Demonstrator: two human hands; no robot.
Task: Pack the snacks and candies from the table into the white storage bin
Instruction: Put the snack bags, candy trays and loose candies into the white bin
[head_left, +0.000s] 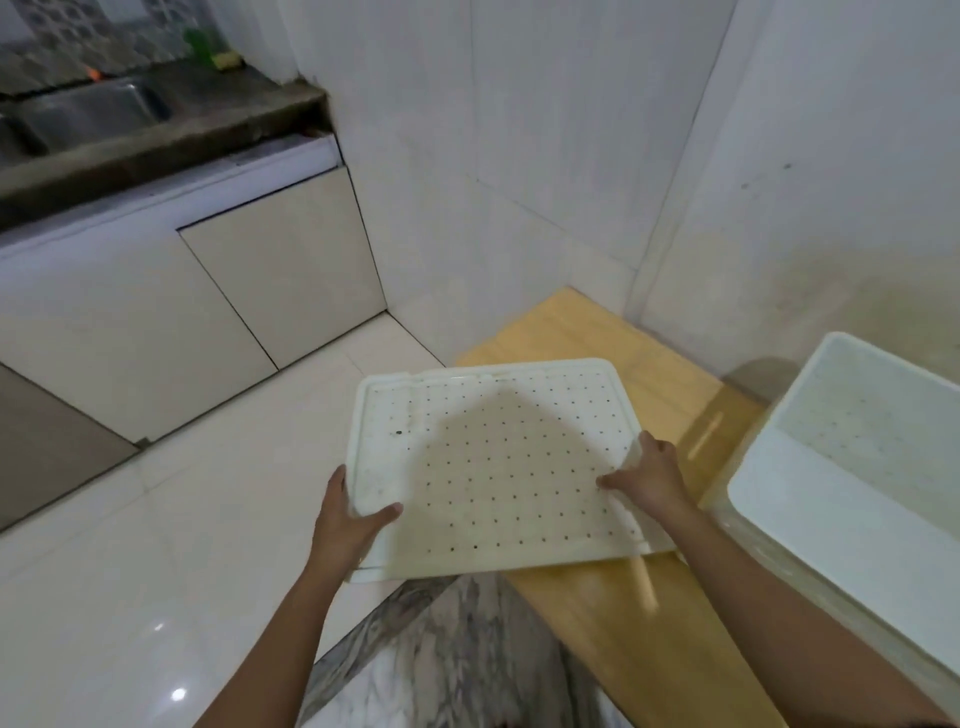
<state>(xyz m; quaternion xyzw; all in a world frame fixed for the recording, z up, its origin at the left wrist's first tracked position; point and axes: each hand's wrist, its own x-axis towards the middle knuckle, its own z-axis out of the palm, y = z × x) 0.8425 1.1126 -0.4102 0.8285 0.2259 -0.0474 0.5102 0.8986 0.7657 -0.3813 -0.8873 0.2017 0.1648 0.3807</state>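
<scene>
A white perforated lid (493, 467), flat with rows of small holes and a raised rim, hangs tilted in front of me above the left end of a wooden table (613, 618). My left hand (348, 514) grips its near left corner, thumb on top. On the right edge, my right hand (644, 473) holds the lid with fingers laid across its surface. The white storage bin (841, 519) stands uncovered at the right on the table, and the part of its inside that shows looks bare. No snacks or candies are in view.
White tiled walls (519, 182) meet in a corner behind the table. At the left run cream cabinets (171, 312) under a dark counter with a steel sink (83, 114). Glossy floor tiles (156, 571) lie below, and marble-patterned cloth (457, 660) shows between my arms.
</scene>
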